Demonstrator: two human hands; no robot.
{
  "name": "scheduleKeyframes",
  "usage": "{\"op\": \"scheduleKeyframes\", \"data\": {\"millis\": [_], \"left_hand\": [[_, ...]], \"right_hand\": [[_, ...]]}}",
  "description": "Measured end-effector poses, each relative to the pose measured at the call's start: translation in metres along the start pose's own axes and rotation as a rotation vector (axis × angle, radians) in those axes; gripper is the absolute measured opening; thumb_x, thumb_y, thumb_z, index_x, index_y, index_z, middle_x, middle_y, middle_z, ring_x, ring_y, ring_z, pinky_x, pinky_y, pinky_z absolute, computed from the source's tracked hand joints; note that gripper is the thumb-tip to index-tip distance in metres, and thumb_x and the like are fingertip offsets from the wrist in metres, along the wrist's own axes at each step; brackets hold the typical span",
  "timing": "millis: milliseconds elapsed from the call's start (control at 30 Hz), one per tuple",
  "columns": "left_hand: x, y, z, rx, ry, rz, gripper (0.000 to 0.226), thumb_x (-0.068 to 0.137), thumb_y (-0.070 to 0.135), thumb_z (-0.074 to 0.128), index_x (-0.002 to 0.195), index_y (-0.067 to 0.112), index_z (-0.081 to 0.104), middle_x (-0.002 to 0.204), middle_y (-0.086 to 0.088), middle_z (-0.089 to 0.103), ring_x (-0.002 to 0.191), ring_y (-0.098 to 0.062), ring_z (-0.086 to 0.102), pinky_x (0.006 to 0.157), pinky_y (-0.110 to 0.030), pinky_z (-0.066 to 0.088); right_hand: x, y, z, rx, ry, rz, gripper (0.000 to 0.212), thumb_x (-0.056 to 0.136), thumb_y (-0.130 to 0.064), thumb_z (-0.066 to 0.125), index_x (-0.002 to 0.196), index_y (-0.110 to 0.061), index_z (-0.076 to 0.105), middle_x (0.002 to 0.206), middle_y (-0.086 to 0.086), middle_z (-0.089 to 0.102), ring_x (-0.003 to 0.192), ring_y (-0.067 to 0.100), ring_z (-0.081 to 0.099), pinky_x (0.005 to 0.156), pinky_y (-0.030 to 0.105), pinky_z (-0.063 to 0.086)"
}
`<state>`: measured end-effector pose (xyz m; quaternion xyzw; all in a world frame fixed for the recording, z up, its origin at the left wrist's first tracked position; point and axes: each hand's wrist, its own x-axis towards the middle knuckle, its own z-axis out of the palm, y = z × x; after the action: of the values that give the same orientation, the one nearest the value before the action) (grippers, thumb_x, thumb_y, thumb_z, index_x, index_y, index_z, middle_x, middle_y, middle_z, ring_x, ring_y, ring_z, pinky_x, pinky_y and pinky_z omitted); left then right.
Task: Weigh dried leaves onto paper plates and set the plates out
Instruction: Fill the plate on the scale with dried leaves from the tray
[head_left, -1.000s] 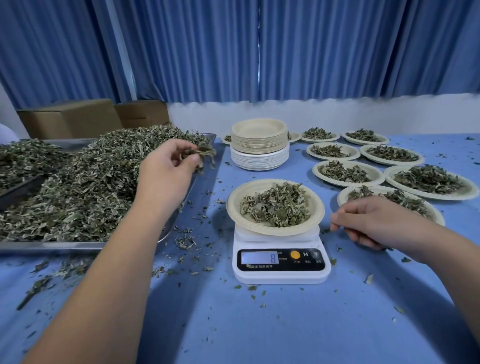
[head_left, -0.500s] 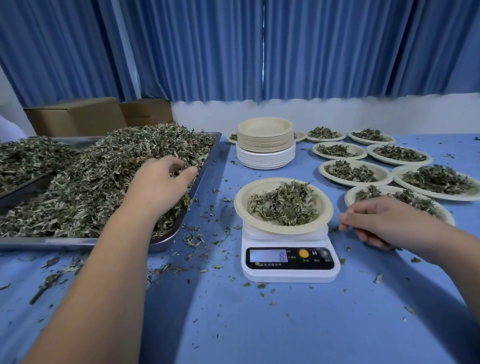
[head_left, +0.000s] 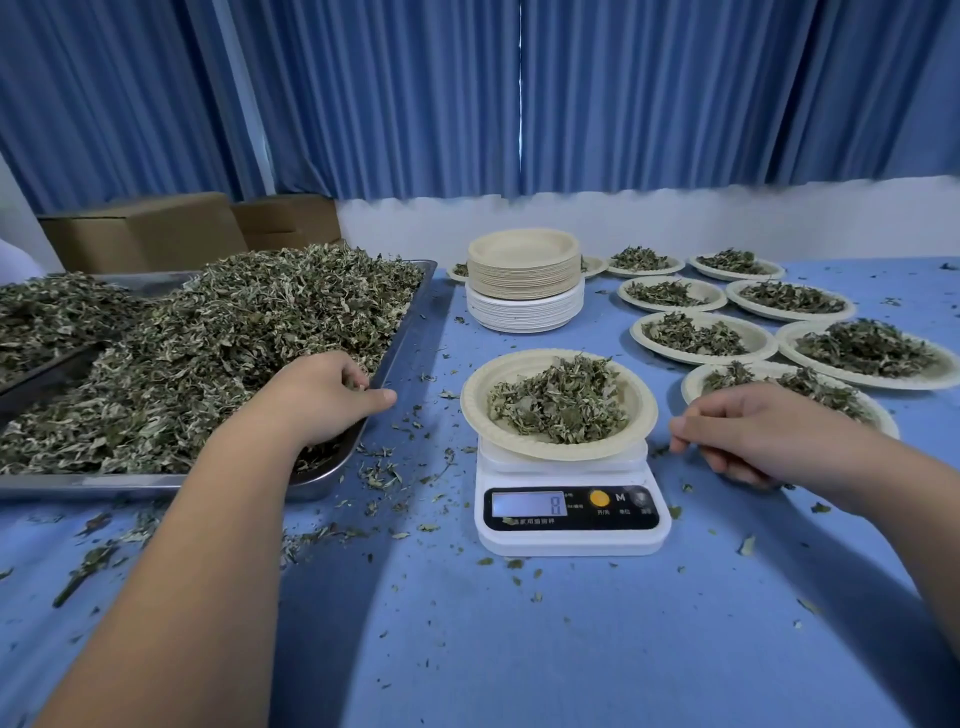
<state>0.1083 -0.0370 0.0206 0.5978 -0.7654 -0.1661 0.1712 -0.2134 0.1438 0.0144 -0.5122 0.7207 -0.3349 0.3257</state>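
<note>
A paper plate (head_left: 480, 400) heaped with dried leaves (head_left: 561, 402) sits on the white digital scale (head_left: 571, 540), whose display reads 8. A steel tray (head_left: 410, 312) on the left holds a big pile of dried leaves (head_left: 208, 353). My left hand (head_left: 322, 400) lies in the tray's near right corner. Its fingers are curled down into the leaves and its thumb reaches over the rim. My right hand (head_left: 753, 436) rests loosely curled on the blue table just right of the scale and holds nothing.
A stack of empty plates (head_left: 524, 260) stands behind the scale. Several filled plates (head_left: 696, 338) cover the right side of the table. A second tray of leaves (head_left: 47, 312) and cardboard boxes (head_left: 145, 231) are at the far left. Leaf crumbs litter the cloth.
My left hand, which held a pinch of leaves above the pile's far right edge, has come down and back to the tray's near corner. My right hand has stayed put.
</note>
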Motion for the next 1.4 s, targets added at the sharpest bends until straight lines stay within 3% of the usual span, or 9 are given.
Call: {"op": "scheduleKeyframes", "data": {"millis": [133, 367, 500, 600, 733, 833, 1000, 1200, 1400], "left_hand": [[0.002, -0.005, 0.001, -0.001, 0.093, -0.049, 0.032, 0.09, 0.049, 0.06, 0.082, 0.017, 0.059, 0.08, -0.001, 0.06, 0.068, -0.015, 0.053, 0.054, -0.026, 0.038], [-0.001, 0.005, 0.005, -0.037, 0.358, 0.038, 0.022, 0.096, 0.035, 0.053, 0.081, 0.021, 0.06, 0.088, -0.004, 0.058, 0.064, -0.019, 0.054, 0.055, -0.03, 0.039], [-0.014, 0.029, 0.006, -0.221, 0.487, 0.175, 0.029, 0.096, 0.035, 0.052, 0.076, 0.019, 0.065, 0.063, 0.003, 0.059, 0.053, -0.013, 0.049, 0.048, -0.026, 0.032], [-0.026, 0.054, 0.009, -0.408, 0.397, 0.315, 0.02, 0.092, 0.033, 0.058, 0.076, 0.026, 0.068, 0.052, 0.013, 0.056, 0.044, -0.001, 0.043, 0.042, -0.015, 0.031], [-0.033, 0.095, 0.021, -0.284, 0.186, 0.556, 0.012, 0.09, 0.026, 0.064, 0.081, 0.033, 0.066, 0.078, 0.017, 0.063, 0.07, 0.005, 0.054, 0.062, -0.005, 0.039], [-0.029, 0.115, 0.026, -0.247, 0.177, 0.617, 0.013, 0.09, 0.023, 0.063, 0.082, 0.033, 0.064, 0.081, 0.018, 0.059, 0.075, 0.009, 0.052, 0.066, -0.002, 0.037], [-0.021, 0.117, 0.037, -0.267, 0.326, 0.483, 0.011, 0.094, 0.024, 0.057, 0.089, 0.027, 0.066, 0.082, 0.017, 0.057, 0.075, 0.01, 0.05, 0.064, -0.003, 0.035], [-0.023, 0.094, 0.048, -0.251, 0.384, 0.228, 0.022, 0.096, 0.03, 0.05, 0.096, 0.016, 0.067, 0.09, 0.001, 0.062, 0.086, -0.018, 0.056, 0.073, -0.031, 0.041], [-0.023, 0.089, 0.046, -0.207, 0.185, 0.082, 0.051, 0.099, 0.04, 0.045, 0.057, 0.011, 0.038, 0.052, -0.003, 0.038, 0.051, -0.021, 0.037, 0.05, -0.031, 0.026]], "right_hand": [[0.0, -0.001, 0.0, 0.002, 0.004, -0.005, 0.027, 0.092, -0.027, 0.062, 0.074, -0.009, 0.071, 0.052, 0.003, 0.051, 0.038, 0.014, 0.036, 0.036, 0.02, 0.029], [-0.001, -0.002, 0.003, -0.012, 0.004, -0.016, 0.027, 0.092, -0.026, 0.061, 0.076, -0.007, 0.07, 0.051, 0.003, 0.051, 0.037, 0.013, 0.036, 0.037, 0.019, 0.029], [-0.001, -0.003, 0.004, -0.01, 0.001, -0.021, 0.027, 0.093, -0.025, 0.06, 0.078, -0.004, 0.069, 0.049, 0.001, 0.05, 0.036, 0.012, 0.035, 0.036, 0.018, 0.028], [-0.001, -0.004, 0.004, 0.006, -0.009, -0.027, 0.027, 0.093, -0.025, 0.06, 0.079, -0.004, 0.069, 0.05, 0.002, 0.05, 0.036, 0.012, 0.035, 0.036, 0.017, 0.027], [-0.001, -0.004, 0.001, 0.029, -0.015, -0.037, 0.027, 0.093, -0.026, 0.06, 0.081, -0.004, 0.07, 0.05, 0.001, 0.05, 0.036, 0.013, 0.034, 0.036, 0.018, 0.028], [0.0, -0.003, -0.001, 0.045, -0.01, -0.044, 0.027, 0.093, -0.027, 0.061, 0.08, -0.005, 0.07, 0.05, 0.0, 0.05, 0.036, 0.012, 0.035, 0.037, 0.017, 0.028], [0.006, -0.001, 0.002, 0.067, 0.067, -0.029, 0.026, 0.092, -0.028, 0.062, 0.078, -0.006, 0.068, 0.05, 0.002, 0.052, 0.037, 0.013, 0.036, 0.038, 0.018, 0.029], [0.015, 0.003, 0.012, 0.165, 0.189, -0.034, 0.018, 0.094, -0.03, 0.058, 0.088, -0.015, 0.066, 0.06, -0.003, 0.067, 0.037, 0.012, 0.046, 0.038, 0.021, 0.037], [0.016, 0.001, 0.016, 0.27, 0.123, -0.024, 0.021, 0.094, -0.029, 0.058, 0.09, -0.011, 0.067, 0.071, 0.003, 0.066, 0.046, 0.012, 0.052, 0.04, 0.021, 0.04]]}}
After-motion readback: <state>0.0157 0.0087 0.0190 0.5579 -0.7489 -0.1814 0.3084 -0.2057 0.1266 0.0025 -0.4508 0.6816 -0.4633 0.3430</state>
